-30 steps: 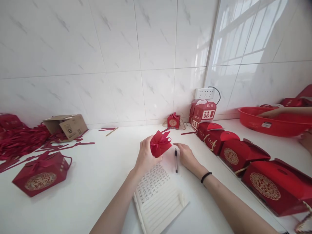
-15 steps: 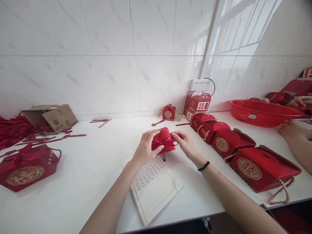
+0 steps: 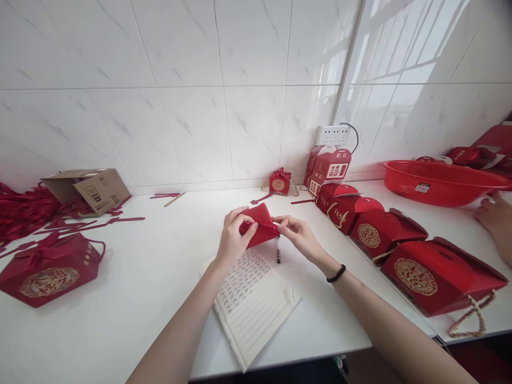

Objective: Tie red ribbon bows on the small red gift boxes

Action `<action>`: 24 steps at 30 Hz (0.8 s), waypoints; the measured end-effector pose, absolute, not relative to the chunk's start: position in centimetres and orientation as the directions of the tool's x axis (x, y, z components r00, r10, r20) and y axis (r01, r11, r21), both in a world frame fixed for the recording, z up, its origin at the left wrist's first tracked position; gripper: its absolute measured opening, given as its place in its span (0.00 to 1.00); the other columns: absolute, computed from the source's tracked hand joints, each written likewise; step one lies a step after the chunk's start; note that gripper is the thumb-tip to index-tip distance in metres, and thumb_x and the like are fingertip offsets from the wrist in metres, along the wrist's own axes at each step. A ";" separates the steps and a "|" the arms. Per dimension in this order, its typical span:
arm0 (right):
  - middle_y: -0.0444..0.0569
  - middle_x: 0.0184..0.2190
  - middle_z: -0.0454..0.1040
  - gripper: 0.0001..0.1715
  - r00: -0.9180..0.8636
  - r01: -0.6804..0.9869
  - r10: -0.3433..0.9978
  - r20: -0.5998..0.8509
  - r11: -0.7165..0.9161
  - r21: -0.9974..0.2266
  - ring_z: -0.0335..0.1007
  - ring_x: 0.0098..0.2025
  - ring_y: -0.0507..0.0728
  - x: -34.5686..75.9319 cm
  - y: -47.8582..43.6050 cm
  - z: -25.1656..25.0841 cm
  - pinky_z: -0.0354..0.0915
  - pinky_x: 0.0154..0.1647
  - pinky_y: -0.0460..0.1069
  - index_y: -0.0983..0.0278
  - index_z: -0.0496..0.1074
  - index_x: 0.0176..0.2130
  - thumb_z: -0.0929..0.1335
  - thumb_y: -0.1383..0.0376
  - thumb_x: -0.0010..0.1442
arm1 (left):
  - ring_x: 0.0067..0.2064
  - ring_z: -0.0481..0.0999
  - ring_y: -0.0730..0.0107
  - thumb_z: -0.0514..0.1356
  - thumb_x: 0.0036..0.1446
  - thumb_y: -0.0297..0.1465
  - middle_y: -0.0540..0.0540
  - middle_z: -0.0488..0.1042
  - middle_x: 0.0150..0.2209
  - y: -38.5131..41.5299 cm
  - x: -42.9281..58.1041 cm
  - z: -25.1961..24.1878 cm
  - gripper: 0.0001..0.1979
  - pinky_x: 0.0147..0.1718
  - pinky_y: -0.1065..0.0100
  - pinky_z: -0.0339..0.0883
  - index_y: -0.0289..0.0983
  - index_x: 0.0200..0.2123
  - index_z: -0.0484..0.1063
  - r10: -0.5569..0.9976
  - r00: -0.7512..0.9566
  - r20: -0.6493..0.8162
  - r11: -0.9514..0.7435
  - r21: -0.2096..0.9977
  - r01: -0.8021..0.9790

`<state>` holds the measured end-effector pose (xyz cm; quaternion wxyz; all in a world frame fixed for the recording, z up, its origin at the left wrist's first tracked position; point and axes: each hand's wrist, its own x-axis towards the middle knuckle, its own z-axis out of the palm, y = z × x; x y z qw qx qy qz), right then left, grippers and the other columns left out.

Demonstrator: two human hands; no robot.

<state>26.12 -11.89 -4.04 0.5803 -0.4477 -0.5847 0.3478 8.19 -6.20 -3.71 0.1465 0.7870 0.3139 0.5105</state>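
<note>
- From where I stand, the small red box (image 3: 259,214) is up between the person's two hands, tilted, just beyond the top edge of the open notebook (image 3: 260,320); I can't tell whether its underside touches the tabletop (image 3: 148,277).
- The left hand (image 3: 238,232) has its grip closed around the box's left side, fingers over the back and thumb across the front.
- The right hand (image 3: 299,236) works at the opposite edge, its fingertips seemingly pinching the glossy ribbon (image 3: 273,229).
- I'd guess the box is light, thin folded card: stiff along the creases, but the broad panels would dent under a hard squeeze.
- The ribbon looks soft and satiny, so I'd expect it to slide between fingers; a fine pinch near the box should serve better than a grab at a loose tail.
- Best hold for steadying, to my eye: the firm side edges, with light pressure, off the middle of the panel.
- The pen (image 3: 279,253) sits close below the box's right end, near enough to get knocked.
</note>
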 end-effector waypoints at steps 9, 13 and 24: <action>0.52 0.47 0.66 0.16 -0.043 0.164 0.919 0.391 0.393 -0.905 0.63 0.50 0.58 25.8 -12.1 -4.3 0.62 0.50 0.54 0.63 0.65 0.24 0.68 0.56 0.55 | 0.51 0.66 0.63 0.56 0.56 0.31 0.45 0.69 0.45 -5.9 7.7 -3.3 0.05 0.49 0.58 0.63 0.39 0.28 0.68 0.671 0.267 0.692 -0.734 0.572 0.366; 0.53 0.48 0.64 0.15 -0.057 0.150 0.934 0.351 0.356 -0.922 0.62 0.52 0.60 25.8 -12.2 -4.2 0.62 0.50 0.54 0.63 0.66 0.23 0.69 0.56 0.52 | 0.51 0.66 0.63 0.56 0.56 0.31 0.45 0.69 0.45 -5.9 7.7 -3.2 0.04 0.50 0.58 0.62 0.39 0.29 0.68 0.665 0.283 0.691 -0.740 0.559 0.373; 0.51 0.49 0.63 0.16 -0.098 0.160 0.945 0.311 0.324 -0.933 0.56 0.57 0.60 26.1 -11.9 -4.5 0.57 0.56 0.54 0.64 0.62 0.18 0.69 0.62 0.51 | 0.52 0.65 0.62 0.57 0.55 0.30 0.46 0.68 0.47 -6.0 8.1 -2.9 0.04 0.52 0.57 0.60 0.39 0.28 0.69 0.698 0.293 0.653 -0.709 0.576 0.407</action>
